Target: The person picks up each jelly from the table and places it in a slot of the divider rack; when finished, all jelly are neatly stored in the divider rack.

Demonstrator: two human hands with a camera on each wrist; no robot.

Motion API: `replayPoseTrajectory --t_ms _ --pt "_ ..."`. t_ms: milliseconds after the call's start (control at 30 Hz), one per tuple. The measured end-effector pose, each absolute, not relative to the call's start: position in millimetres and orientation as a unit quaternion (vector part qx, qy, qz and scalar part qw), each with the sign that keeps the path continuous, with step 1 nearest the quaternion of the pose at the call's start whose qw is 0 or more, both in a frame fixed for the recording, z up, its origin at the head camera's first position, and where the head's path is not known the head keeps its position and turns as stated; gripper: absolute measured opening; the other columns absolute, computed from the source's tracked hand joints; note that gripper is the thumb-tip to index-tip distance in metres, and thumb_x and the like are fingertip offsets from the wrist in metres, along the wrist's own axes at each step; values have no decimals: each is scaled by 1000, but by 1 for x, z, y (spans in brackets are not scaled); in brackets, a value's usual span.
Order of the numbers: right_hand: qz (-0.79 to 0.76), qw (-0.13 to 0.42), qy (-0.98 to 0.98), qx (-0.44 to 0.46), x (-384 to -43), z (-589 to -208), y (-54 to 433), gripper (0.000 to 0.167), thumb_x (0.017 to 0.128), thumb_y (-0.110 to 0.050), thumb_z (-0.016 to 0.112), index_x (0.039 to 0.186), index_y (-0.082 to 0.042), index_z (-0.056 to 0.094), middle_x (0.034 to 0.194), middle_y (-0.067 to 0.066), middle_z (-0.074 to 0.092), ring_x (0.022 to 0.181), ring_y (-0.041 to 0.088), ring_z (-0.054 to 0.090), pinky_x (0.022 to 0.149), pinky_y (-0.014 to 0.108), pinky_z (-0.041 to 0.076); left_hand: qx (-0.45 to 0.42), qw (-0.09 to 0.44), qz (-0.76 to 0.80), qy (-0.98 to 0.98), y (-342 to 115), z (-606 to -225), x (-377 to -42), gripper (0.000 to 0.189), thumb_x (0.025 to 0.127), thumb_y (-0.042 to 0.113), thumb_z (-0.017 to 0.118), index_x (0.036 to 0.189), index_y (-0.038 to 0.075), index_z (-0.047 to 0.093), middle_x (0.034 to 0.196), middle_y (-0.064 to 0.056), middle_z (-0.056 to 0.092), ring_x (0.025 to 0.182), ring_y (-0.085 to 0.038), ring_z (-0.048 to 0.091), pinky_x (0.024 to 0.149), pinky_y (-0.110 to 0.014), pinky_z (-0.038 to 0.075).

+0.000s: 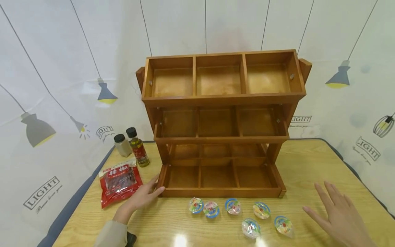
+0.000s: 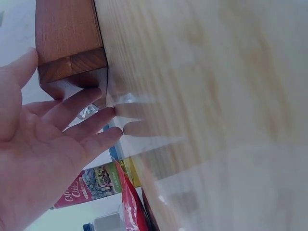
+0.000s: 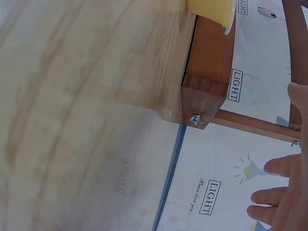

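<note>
A brown wooden three-tier rack [image 1: 220,192] with divided compartments stands on the table. My left hand [image 1: 143,195] is at its lower left front corner, thumb at the front and the other fingers along the side. In the left wrist view those fingers are fairly straight beside the wooden corner [image 2: 72,67]. My right hand [image 1: 342,216] is spread to the right of the rack, holding nothing. Several small cups with printed film lids, like jelly cups [image 1: 211,209], lie before the rack; the cup [image 1: 283,225] at far right is nearest my right hand.
Left of the rack are a red bag of dried chillies [image 1: 120,181], an oil bottle [image 1: 139,149] with a black cap, and a black-lidded jar [image 1: 122,145]. A white cloth printed with lamps [image 1: 339,75] hangs behind the wooden table [image 1: 308,164].
</note>
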State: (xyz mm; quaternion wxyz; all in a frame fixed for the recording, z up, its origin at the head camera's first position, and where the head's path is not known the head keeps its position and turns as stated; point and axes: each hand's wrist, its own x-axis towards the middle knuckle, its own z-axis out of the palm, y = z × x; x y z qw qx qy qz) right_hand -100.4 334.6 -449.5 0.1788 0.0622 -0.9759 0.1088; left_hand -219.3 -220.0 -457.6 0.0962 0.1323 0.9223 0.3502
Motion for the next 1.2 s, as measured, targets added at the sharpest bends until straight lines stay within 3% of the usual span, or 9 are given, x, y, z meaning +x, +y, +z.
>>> replayPoseTrajectory --t_ms 200,267,433,567,667,933,1200 --pt "112 173 -976 67 -101 -447 336 83 82 -44 57 144 -9 13 143 30 14 126 52 17 105 59 -2 133 92 352 922 -220 -456 -220 72 88 44 48 143 11 16 126 -23 50 115 -36 50 94 -49 39" --pt "125 162 -976 68 -101 -447 335 83 83 -43 56 144 -11 10 144 29 10 124 54 19 102 63 4 135 91 350 922 -220 -457 -221 73 88 44 48 143 11 16 125 -23 51 114 -36 50 93 -49 39" --pt "167 78 -981 63 -99 -442 328 82 87 -43 51 144 -15 0 147 24 6 117 56 28 81 68 28 136 94 354 921 -222 -457 -220 72 88 44 48 144 12 15 128 -25 48 116 -36 49 94 -49 39" --pt "190 23 -980 61 -96 -439 320 78 89 -43 47 144 -19 -3 148 21 4 113 56 34 69 68 34 148 83 344 923 -223 -457 -218 72 89 45 46 143 10 15 126 -27 48 114 -38 50 91 -49 40" --pt "201 20 -977 72 -93 -438 316 74 90 -41 47 145 -21 1 148 21 10 114 54 36 71 66 36 148 81 346 923 -222 -457 -218 72 88 46 46 144 11 15 126 -26 48 114 -37 50 91 -49 41" --pt "198 44 -970 136 -85 -440 301 65 82 -39 59 137 -15 34 129 15 49 105 39 54 77 53 44 133 94 352 922 -221 -457 -221 72 88 44 48 143 12 16 127 -24 48 116 -35 49 94 -49 39" --pt "167 -6 -970 177 -86 -443 290 68 77 -54 57 126 -7 48 119 4 59 103 28 57 81 42 47 126 98 359 920 -221 -457 -220 72 87 44 49 144 16 16 128 -23 48 117 -34 48 95 -49 38"
